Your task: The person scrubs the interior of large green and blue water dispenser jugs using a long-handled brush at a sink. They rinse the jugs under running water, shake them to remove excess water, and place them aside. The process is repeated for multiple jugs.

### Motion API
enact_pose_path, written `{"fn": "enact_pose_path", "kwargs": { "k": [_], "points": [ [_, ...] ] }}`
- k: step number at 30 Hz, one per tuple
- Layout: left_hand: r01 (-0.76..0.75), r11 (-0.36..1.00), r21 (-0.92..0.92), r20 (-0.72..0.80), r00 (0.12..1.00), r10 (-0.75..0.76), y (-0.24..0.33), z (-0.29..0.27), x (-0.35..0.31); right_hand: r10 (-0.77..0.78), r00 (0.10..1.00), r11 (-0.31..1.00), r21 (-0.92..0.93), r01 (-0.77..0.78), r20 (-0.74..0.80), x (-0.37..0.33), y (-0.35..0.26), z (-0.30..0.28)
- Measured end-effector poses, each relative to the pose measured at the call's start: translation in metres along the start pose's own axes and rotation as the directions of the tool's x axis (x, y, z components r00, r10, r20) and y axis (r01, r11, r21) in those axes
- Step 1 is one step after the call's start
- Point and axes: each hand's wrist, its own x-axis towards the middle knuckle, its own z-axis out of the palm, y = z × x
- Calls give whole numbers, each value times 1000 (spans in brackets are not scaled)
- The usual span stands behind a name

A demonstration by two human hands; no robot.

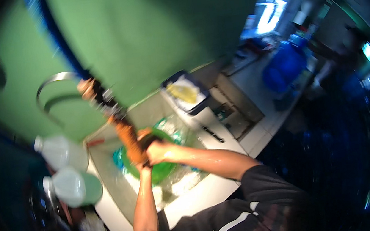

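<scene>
A blue hose (56,34) comes down from the top left and joins an orange-brown wrapped length (128,138) that hangs in front of my hands. My right hand (158,152) is closed over the green basin (162,173), against a dark brown thing (149,140) I cannot make out. Only the wrist end of my left hand (144,168) shows clearly; its fingers are hidden behind the lower end of the wrapped length. The basin sits in a pale sink (113,170). Bluish-green and white blurred shapes (168,127) lie around it. My forearms look wet.
A dark tray (202,102) with something yellow stands on the sink's far right ledge, near a black-handled utensil (212,134). Two translucent jugs, one whitish (62,153) and one greenish (76,188), stand at left. A curved metal tap (53,78), blue container (285,66) and a blurred person (346,52) also show.
</scene>
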Motion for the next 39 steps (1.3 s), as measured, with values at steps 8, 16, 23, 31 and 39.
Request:
{"fn": "enact_pose_path", "kwargs": {
  "k": [8, 16, 23, 31, 39],
  "points": [
    [-319, 573, 755, 134, 930, 342, 53, 77, 2, 781, 580, 503, 785, -361, -234, -37, 30, -48],
    [-241, 681, 692, -15, 937, 348, 46, 74, -9, 389, 753, 751, 656, 74, -530, 40, -11, -49],
    [-241, 686, 687, 70, 961, 269, 54, 67, -9, 357, 931, 780, 571, -256, -70, 14, 28, 13],
    [-230, 839, 493, 281, 955, 97, 107, 57, 17, 626, 780, 729, 348, -589, 10, -22, 18, 64],
    [-85, 530, 844, 256, 932, -258, 145, 96, 40, 224, 955, 912, 302, -276, 193, -3, 62, 87]
  ]
}}
